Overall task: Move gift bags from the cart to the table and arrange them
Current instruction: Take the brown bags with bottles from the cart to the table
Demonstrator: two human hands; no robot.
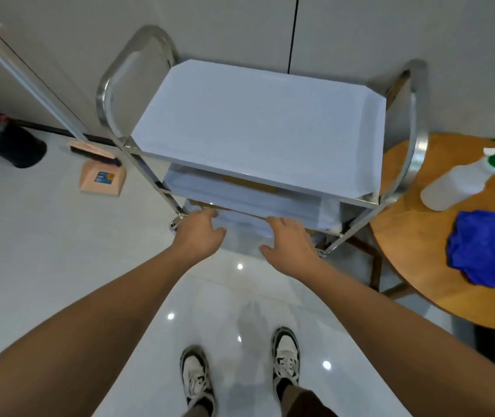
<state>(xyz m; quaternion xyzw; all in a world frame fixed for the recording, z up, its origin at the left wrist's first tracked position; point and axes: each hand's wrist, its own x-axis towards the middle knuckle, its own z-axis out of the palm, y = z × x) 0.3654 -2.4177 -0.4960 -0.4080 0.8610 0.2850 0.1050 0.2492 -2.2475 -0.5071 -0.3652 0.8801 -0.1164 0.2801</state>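
Note:
A steel cart (418, 152) with white shelves stands in front of me against the wall. Its top shelf (258, 124) is bare. On the shelves below lie flat white gift bags (249, 203) with brown parts showing, mostly hidden by the top shelf. My left hand (199, 231) reaches down to the front edge of the lower stack, its fingertips at a brown edge. My right hand (290, 239) hovers beside it over the white bags, fingers spread. Whether either hand grips a bag is hidden from me.
A round wooden table (415, 266) stands at the right, bearing a blue cloth (484, 248) and spray bottles (460, 182). A broom (44, 94) and a pink dustpan (101, 180) lean at the left. A dark bag (5, 142) sits by the wall. My shoes (240, 374) are on glossy floor.

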